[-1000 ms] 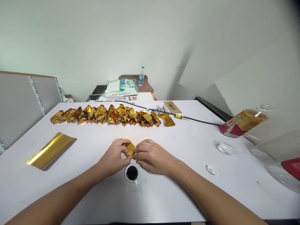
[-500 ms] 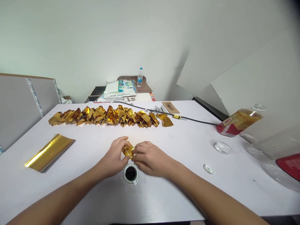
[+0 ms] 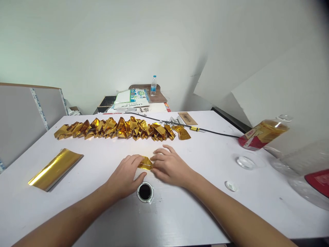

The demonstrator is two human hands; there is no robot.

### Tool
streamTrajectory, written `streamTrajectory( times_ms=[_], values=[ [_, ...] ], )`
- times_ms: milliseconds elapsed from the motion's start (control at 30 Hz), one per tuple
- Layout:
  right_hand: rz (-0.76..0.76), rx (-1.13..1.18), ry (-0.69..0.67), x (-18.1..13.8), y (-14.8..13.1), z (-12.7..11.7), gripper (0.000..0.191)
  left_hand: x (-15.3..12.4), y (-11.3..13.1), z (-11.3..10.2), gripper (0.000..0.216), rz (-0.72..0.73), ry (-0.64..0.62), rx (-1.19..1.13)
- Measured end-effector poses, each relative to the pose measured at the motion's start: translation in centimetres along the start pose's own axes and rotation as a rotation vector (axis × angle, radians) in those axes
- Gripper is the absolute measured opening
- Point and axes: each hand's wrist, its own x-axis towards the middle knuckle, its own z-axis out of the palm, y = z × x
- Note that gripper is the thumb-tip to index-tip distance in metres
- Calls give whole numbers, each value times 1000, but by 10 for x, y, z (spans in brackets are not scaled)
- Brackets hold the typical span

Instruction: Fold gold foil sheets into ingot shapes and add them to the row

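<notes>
Thumb apart, the open left hand [image 3: 125, 175] rests at the gold foil [image 3: 146, 162]'s nine o'clock, likely steadying it; the right hand [image 3: 170, 167] touches three o'clock, grip unclear.

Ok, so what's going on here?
A person's left hand and right hand are at opposite ends of a small, partly folded gold foil piece on the table. Just nearer is a round, dark-centred fitting. Beyond runs a row of folded gold pieces; a stack of gold sheets lies to the left.
</notes>
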Motion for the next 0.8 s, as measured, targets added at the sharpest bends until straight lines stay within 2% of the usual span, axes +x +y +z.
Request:
streamTrajectory(
  times_ms=[133, 300, 400, 533, 600, 800],
  values=[
    [123, -67, 47, -1, 13, 0, 16, -1, 3, -2, 34, 27, -76, 10],
    [179, -131, 93, 0, 14, 9, 13, -3, -1, -7, 35, 140, -131, -198],
    [180, -127, 83, 1, 13, 14, 17, -2, -4, -8, 38, 181, -142, -294],
    [141, -55, 90, -1, 15, 22, 26, 0, -9, -5, 41, 253, -69, -249],
    [126, -25, 100, -2, 16, 25, 31, 2, -10, -5, 43, 253, -53, -197],
    [115, -18, 82, -4, 13, 24, 30, 6, -8, -6, 46, 214, -109, -181]
  ],
)
